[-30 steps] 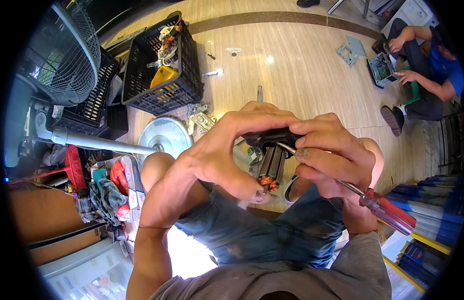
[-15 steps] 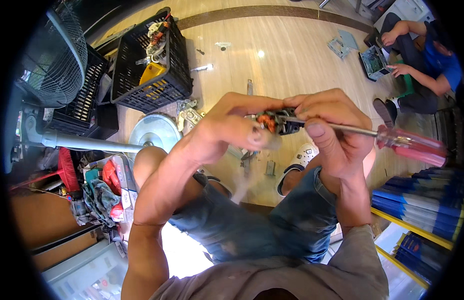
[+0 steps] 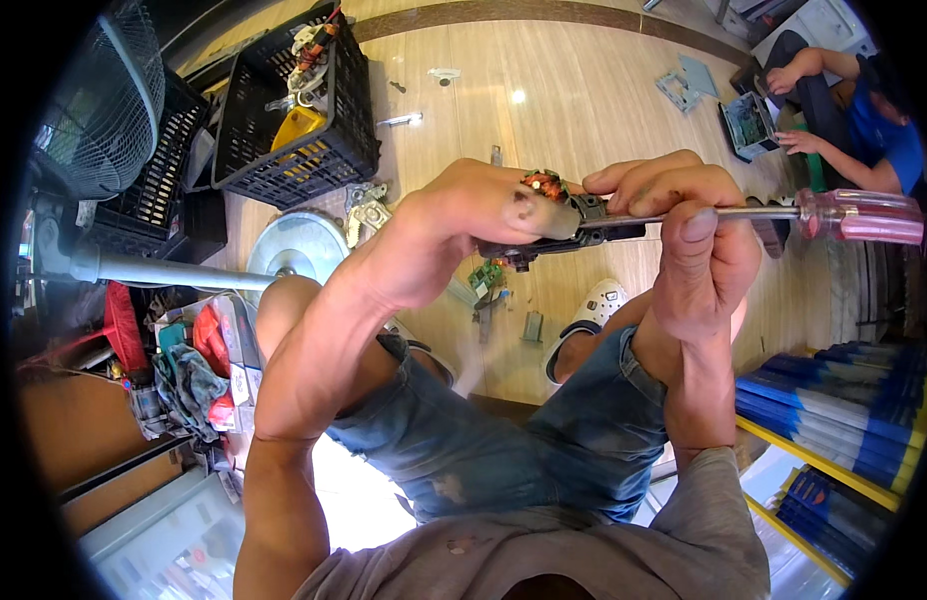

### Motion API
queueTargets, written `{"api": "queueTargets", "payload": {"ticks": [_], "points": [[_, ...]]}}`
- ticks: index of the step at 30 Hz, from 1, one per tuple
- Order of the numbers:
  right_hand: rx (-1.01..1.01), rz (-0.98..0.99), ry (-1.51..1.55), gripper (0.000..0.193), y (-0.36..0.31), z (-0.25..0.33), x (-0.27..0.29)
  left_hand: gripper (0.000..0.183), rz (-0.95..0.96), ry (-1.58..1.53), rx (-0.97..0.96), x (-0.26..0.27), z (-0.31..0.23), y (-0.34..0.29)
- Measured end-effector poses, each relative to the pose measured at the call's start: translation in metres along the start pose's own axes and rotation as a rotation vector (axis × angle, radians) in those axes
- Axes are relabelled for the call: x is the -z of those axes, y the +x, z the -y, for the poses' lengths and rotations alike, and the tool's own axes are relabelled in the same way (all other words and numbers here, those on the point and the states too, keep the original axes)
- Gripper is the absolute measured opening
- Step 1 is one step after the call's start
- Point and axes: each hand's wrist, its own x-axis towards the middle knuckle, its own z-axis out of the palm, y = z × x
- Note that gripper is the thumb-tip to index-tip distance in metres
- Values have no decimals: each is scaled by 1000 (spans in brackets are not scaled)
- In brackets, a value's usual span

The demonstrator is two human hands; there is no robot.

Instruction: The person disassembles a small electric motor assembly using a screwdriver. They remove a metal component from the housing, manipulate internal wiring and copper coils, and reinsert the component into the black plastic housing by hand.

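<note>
Left hand [image 3: 439,225] clamped on the motor [image 3: 592,207], thumb across its near side, fingers wrapped out of sight! Right hand [image 3: 709,220] is closed around the screwdriver [image 3: 862,217], thumb and fingers pinching its shaft, handle out at three o'clock. And here's the change: a second ago that handle slanted away at four or five o'clock and the motor's coil end faced the body; now the shaft lies nearly level and the copper windings [image 3: 547,184] have swung round to twelve. My read: the turn gives the blade a new side of the motor to work on. The tip meets the casing or stops right by it; can't tell which.

The motor itself, held up between the hands above the knees: dark, grimy casing, orange coils bright at its end, much of it masked by that left thumb.

Outward now! Green board [image 3: 491,275] on the floor at seven o'clock, fan base [image 3: 302,245] near nine, black crate [image 3: 329,160] at ten, co-worker [image 3: 874,140] at two with an opened box [image 3: 749,130].
</note>
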Motion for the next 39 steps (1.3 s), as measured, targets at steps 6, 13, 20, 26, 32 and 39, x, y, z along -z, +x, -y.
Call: {"api": "queueTargets", "payload": {"ticks": [6,13,20,26,32,39], "points": [[11,3,-21,31,3,-3,-3,40,-101,-155,-67,-10,-2,-4],[-48,22,-41,34,7,-2,-7,38,-23,-117,-99,0,2,-6],[73,19,-90,38,9,0,-3,93,-1,-98,-16,5,-5,-7],[118,73,-121,38,10,5,-7,91,-5,5,10,3,-1,-6],[126,127,-156,30,8,3,-7,86,-19,-72,28,6,1,-5],[159,176,-236,48,11,11,-8,82,-32,-134,-8,5,3,-5]]}}
